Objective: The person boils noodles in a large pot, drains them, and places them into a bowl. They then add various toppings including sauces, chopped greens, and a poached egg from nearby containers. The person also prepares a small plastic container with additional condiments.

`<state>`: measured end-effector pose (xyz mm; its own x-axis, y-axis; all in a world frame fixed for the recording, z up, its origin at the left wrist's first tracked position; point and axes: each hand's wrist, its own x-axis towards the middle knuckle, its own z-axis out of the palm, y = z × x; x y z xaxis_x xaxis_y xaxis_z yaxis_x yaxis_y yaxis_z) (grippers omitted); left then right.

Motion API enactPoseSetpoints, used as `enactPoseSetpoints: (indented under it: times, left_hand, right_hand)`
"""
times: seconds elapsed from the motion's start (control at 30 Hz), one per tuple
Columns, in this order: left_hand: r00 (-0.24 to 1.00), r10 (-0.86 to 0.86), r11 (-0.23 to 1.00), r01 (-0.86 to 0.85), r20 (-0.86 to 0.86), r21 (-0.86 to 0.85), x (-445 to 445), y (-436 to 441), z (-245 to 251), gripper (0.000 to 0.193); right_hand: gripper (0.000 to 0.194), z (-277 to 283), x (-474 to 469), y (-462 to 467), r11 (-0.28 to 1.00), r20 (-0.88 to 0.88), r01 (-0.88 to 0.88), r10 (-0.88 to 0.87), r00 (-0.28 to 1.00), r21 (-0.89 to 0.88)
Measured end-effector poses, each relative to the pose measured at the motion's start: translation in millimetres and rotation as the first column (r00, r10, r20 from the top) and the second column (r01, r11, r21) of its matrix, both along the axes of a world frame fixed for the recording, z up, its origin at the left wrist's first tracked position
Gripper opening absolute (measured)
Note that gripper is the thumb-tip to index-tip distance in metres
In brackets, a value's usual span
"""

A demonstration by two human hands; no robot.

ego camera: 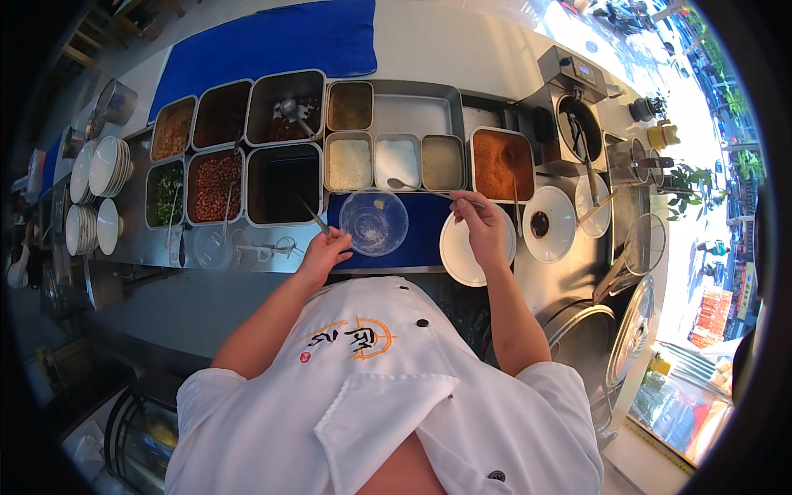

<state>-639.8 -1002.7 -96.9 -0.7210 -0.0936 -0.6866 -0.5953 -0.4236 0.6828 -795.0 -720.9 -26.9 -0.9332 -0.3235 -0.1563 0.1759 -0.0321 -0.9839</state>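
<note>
My right hand (476, 219) holds a metal spoon (421, 188) by its handle; the bowl of the spoon is at the near edge of a steel pan of white powder (397, 162). My left hand (328, 250) grips a slim metal utensil (314, 215) that points towards the pan of dark liquid (284, 182). Between the hands, a clear plastic bowl (374, 223) rests on a blue cloth (424, 232), with some white grains and a small yellowish lump inside. Below my right hand is a white plate or bowl (458, 260).
Steel pans hold red-orange powder (502, 164), peanuts or beans (213, 185) and chopped greens (167, 192). White bowls (111, 167) are stacked at left. At right are a white bowl with dark contents (560, 229), a noodle strainer (645, 244) and a large steaming pot (578, 337).
</note>
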Motion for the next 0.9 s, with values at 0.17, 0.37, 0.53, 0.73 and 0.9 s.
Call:
enactPoseSetpoints:
  times: [0.17, 0.37, 0.53, 0.73, 0.9]
  left_hand:
    - [0.995, 0.089, 0.996, -0.088, 0.04, -0.019, 15.2, -2.8, -2.1, 0.013]
    - [0.988, 0.154, 0.988, -0.155, 0.028, 0.012, 28.2, -4.7, -5.3, 0.014]
    - [0.985, 0.167, 0.985, -0.168, 0.034, 0.034, 30.1, -4.0, -10.7, 0.015]
    - [0.987, 0.153, 0.987, -0.155, 0.041, 0.049, 27.6, -5.5, -8.6, 0.017]
    - [0.987, 0.142, 0.988, -0.145, 0.074, 0.044, 24.3, -6.6, -2.4, 0.015]
  right_hand:
    - [0.018, -32.2, -28.7, -91.6, 0.948, -0.253, -0.118, 0.197, 0.947, 0.296]
    - [0.02, -66.4, -40.5, -134.1, 0.966, 0.092, -0.196, 0.182, 0.979, 0.17]
    - [0.021, -76.5, -46.8, -113.5, 0.997, 0.36, -0.064, 0.074, 0.93, -0.04]
    - [0.02, -35.1, -56.9, -75.2, 0.97, 0.381, -0.062, 0.151, 0.912, -0.236]
    - [0.019, -6.2, -87.5, -88.2, 0.954, 0.04, -0.295, 0.293, 0.955, 0.06]
